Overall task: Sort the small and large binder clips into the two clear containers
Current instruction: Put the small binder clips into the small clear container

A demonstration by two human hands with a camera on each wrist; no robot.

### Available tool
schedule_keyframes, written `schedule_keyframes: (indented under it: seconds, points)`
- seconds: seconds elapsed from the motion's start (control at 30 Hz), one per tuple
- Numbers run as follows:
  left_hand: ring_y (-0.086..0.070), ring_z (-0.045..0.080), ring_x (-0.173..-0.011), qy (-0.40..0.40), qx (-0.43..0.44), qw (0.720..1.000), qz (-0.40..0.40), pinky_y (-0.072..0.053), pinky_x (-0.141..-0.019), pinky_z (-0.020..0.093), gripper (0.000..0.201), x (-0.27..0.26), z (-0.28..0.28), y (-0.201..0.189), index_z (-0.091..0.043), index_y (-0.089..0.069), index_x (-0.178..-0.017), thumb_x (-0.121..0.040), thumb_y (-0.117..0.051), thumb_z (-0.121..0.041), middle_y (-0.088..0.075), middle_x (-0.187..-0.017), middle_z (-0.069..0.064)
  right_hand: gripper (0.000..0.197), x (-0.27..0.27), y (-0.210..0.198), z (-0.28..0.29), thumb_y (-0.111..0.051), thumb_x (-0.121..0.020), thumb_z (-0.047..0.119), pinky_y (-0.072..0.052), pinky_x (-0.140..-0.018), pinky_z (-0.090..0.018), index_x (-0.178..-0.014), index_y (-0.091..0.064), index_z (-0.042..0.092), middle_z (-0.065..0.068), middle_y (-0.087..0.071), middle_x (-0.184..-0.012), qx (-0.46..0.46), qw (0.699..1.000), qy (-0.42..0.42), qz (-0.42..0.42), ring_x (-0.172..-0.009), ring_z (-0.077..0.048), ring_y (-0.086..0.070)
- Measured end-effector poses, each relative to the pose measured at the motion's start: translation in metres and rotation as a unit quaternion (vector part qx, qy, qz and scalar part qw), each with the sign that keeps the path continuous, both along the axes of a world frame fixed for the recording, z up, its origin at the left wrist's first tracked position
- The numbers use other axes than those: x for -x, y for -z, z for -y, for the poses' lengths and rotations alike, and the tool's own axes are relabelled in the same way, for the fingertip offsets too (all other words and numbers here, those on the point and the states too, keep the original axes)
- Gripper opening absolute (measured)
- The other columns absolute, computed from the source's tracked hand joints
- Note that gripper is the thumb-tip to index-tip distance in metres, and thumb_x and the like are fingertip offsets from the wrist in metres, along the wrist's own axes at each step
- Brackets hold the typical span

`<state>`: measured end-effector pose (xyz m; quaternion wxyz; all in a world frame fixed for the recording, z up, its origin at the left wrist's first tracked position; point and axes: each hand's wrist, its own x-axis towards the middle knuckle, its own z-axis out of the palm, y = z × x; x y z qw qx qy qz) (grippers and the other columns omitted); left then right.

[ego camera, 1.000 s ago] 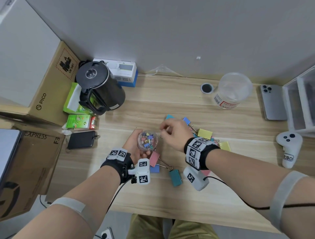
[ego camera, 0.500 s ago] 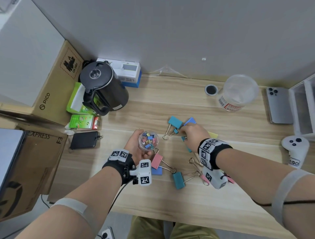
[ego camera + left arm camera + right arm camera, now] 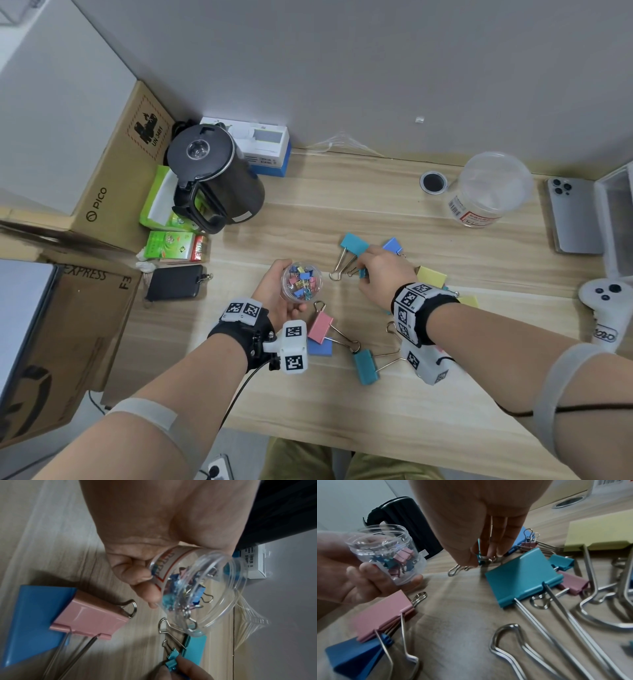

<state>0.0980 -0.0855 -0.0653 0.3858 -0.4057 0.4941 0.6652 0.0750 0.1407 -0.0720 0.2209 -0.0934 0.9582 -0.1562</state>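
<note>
My left hand (image 3: 275, 291) grips a small clear jar (image 3: 301, 281) holding several small coloured clips, and keeps it tilted just above the table. Right of it, my right hand (image 3: 364, 274) pinches a small teal binder clip (image 3: 172, 660) that lies on the wood beside a large teal clip (image 3: 354, 244). Large clips lie scattered about: blue (image 3: 392, 246), yellow (image 3: 431, 275), pink (image 3: 320, 327), and another teal one (image 3: 365, 366). A small pink clip (image 3: 529, 544) sits among them. The big clear container (image 3: 489, 188) stands at the back right.
A black kettle (image 3: 214, 178), tea boxes and a black wallet (image 3: 174, 282) crowd the left side. A phone (image 3: 575, 216), a white bin (image 3: 616, 219) and a white controller (image 3: 604, 308) line the right edge. A round grommet (image 3: 433, 181) sits near the big container.
My right hand left the jar's mouth, moved right to the clip pile and took hold of the small teal clip. The left hand kept the jar in place.
</note>
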Motion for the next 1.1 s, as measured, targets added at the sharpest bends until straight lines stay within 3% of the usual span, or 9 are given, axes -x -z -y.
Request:
schedule_keyframes:
  seconds: [0.1,0.3,0.4,0.57,0.7,0.83,0.93,1.0,1.1]
  points:
    - [-0.048,0.017,-0.048,-0.002,0.002,1.0,0.0,-0.034,-0.043,0.019,0.057,-0.001,0.002,0.0,-0.011,-0.069,-0.105,-0.093,-0.041,-0.059,-0.062,-0.098,0.012,0.023,-0.002,0.001,0.001,-0.058,-0.082,0.016,-0.051,-0.072,-0.035,-0.103,-0.066,0.018,0.002,-0.059,-0.108,0.008,1.0,-0.012,-0.012,-0.098,-0.024,-0.059]
    - [-0.047,0.017,-0.048,-0.003,0.01,1.0,-0.003,-0.033,-0.043,0.019,0.054,0.002,0.001,-0.001,-0.013,-0.069,-0.101,-0.094,-0.04,-0.058,-0.065,-0.086,0.009,0.031,-0.001,0.003,0.004,-0.055,-0.081,0.01,-0.052,-0.081,-0.039,-0.109,-0.061,0.022,0.002,-0.058,-0.111,-0.007,0.999,-0.048,0.017,-0.11,-0.025,-0.055]
    - [-0.047,0.017,-0.048,-0.004,0.012,1.0,-0.005,-0.033,-0.044,0.019,0.054,0.002,0.002,0.0,-0.013,-0.069,-0.099,-0.094,-0.04,-0.058,-0.063,-0.08,0.007,0.028,-0.003,-0.001,0.006,-0.057,-0.085,0.011,-0.052,-0.077,-0.04,-0.112,-0.057,0.018,-0.005,-0.056,-0.118,-0.036,0.996,-0.075,0.017,-0.105,-0.028,-0.057]
    - [-0.047,0.017,-0.048,0.003,0.012,1.0,-0.006,-0.033,-0.043,0.019,0.055,0.005,0.0,0.002,-0.011,-0.069,-0.099,-0.093,-0.041,-0.059,-0.062,-0.085,0.009,0.037,-0.005,-0.008,0.012,-0.053,-0.085,0.003,-0.049,-0.074,-0.036,-0.119,-0.057,0.018,-0.004,-0.055,-0.12,-0.053,0.996,-0.067,0.028,-0.102,-0.03,-0.06]
    - [-0.047,0.017,-0.049,0.006,0.008,1.0,-0.006,-0.034,-0.043,0.019,0.055,0.005,-0.003,0.002,-0.011,-0.069,-0.101,-0.092,-0.042,-0.059,-0.062,-0.088,0.01,0.032,-0.005,-0.007,0.013,-0.052,-0.083,-0.005,-0.053,-0.07,-0.037,-0.109,-0.059,0.013,-0.008,-0.054,-0.113,-0.045,0.996,-0.062,0.049,-0.093,-0.032,-0.06]
    - [-0.046,0.017,-0.051,0.011,0.002,1.0,0.0,-0.034,-0.044,0.02,0.055,0.007,-0.007,0.001,-0.011,-0.068,-0.099,-0.092,-0.043,-0.059,-0.06,-0.085,0.01,0.027,-0.004,-0.002,0.013,-0.053,-0.08,-0.009,-0.054,-0.065,-0.037,-0.101,-0.055,0.008,-0.011,-0.049,-0.107,-0.056,0.995,-0.047,0.062,-0.074,-0.03,-0.055]
    - [-0.046,0.017,-0.048,0.008,0.005,1.0,-0.003,-0.033,-0.043,0.019,0.054,0.008,-0.011,-0.002,-0.011,-0.069,-0.1,-0.093,-0.042,-0.058,-0.063,-0.081,0.009,0.019,-0.001,0.0,0.015,-0.051,-0.079,-0.008,-0.053,-0.063,-0.034,-0.084,-0.053,0.01,-0.01,-0.058,-0.093,-0.072,0.991,-0.053,0.099,-0.078,-0.029,-0.061]
    - [-0.045,0.017,-0.048,0.009,0.001,1.0,-0.002,-0.034,-0.041,0.018,0.053,0.009,-0.014,-0.003,-0.01,-0.067,-0.101,-0.092,-0.043,-0.057,-0.06,-0.083,0.01,0.011,0.001,0.0,0.011,-0.053,-0.081,0.0,-0.054,-0.066,-0.034,-0.084,-0.056,0.01,-0.009,-0.062,-0.088,-0.032,0.993,-0.032,0.107,-0.081,-0.031,-0.065]
    - [-0.045,0.017,-0.05,0.019,-0.001,1.0,-0.002,-0.035,-0.042,0.019,0.054,0.012,-0.015,-0.004,-0.011,-0.066,-0.102,-0.092,-0.043,-0.058,-0.057,-0.084,0.01,0.019,0.001,0.002,0.002,-0.055,-0.081,0.014,-0.057,-0.074,-0.035,-0.095,-0.062,0.025,-0.002,-0.067,-0.093,0.126,0.975,0.119,0.139,-0.083,-0.024,-0.066]
